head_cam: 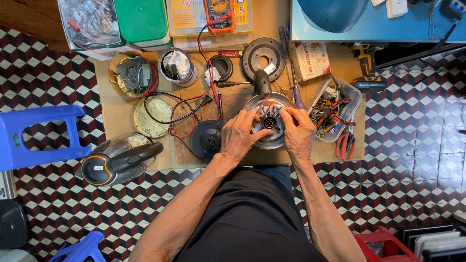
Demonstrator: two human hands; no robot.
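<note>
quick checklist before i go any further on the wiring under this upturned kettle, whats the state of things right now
1. Kettle base steady: ok, it lies upside down on the cardboard mat, held by the left hand and the right hand.
2. Wires reachable: ok, the red and blue leads lie bare between the fingertips.
3. Power off the kettle: ok as far as shown, the round power base sits apart on the left.
4. Multimeter ready: cannot tell, its red and black leads trail over the mat but the dial is too small to read.
5. Tools in reach: ok, the screwdriver and a tub of pliers lie right of the kettle.
</note>
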